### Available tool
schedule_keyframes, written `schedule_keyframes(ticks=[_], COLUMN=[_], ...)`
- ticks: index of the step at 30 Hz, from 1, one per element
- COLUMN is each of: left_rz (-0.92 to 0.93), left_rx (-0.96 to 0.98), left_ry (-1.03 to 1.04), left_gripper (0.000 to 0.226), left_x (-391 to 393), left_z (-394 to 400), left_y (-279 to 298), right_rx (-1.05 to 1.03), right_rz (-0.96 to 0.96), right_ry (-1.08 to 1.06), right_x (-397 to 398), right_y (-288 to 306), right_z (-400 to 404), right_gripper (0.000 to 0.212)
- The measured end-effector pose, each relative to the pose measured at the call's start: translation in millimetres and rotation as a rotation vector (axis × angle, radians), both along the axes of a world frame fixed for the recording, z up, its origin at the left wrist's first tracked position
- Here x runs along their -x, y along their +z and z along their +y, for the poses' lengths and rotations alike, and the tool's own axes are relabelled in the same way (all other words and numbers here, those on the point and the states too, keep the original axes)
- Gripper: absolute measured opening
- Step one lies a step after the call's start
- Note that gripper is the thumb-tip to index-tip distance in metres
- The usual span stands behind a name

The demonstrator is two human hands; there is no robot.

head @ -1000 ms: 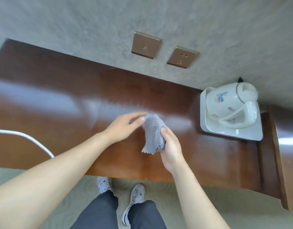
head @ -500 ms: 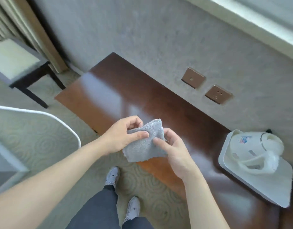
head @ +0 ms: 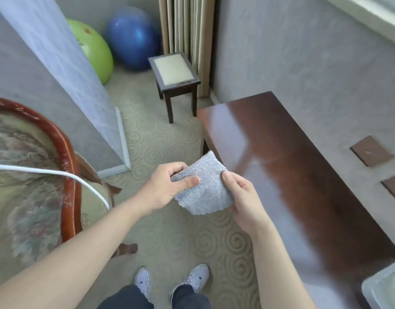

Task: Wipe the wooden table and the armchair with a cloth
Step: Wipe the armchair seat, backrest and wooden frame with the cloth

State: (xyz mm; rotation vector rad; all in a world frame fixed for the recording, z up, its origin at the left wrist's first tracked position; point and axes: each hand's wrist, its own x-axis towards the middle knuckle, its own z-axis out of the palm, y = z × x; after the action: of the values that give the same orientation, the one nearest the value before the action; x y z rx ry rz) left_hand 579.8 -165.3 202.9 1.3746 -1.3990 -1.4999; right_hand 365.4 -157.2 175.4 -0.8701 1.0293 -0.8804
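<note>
Both hands pinch the grey cloth (head: pixel 205 188) in mid-air: left hand (head: pixel 167 188) fingers clamp its left edge, right hand (head: pixel 243 197) fingers its right, likely refolding it. The bench (head: pixel 292 175) lies right of the fingers, the armchair (head: pixel 67 157) left.

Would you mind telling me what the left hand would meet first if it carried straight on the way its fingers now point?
The left hand points rightward: past the grey cloth it pinches, it would meet the right hand first, the wooden table beyond. Depth is hard to judge.

Stool (head: pixel 174 75), green ball (head: pixel 94 50), blue ball (head: pixel 132 39)
</note>
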Motion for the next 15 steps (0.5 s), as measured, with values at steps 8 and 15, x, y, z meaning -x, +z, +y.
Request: schedule_keyframes(ticks=[8,15], left_rz=[-0.171,0.012], left_rx=[0.022,0.023], left_ry=[-0.161,0.389], left_gripper=[0.027,0.033], left_x=[-120,-281], left_z=[93,222], left_y=[20,7], right_rx=[0.040,-0.077], right_rz=[0.101,0.032], right_ry=[0.655,0.494], right_x=[-125,-291], right_y=[33,24], right_z=[54,153], right_gripper=[0.064,0.049])
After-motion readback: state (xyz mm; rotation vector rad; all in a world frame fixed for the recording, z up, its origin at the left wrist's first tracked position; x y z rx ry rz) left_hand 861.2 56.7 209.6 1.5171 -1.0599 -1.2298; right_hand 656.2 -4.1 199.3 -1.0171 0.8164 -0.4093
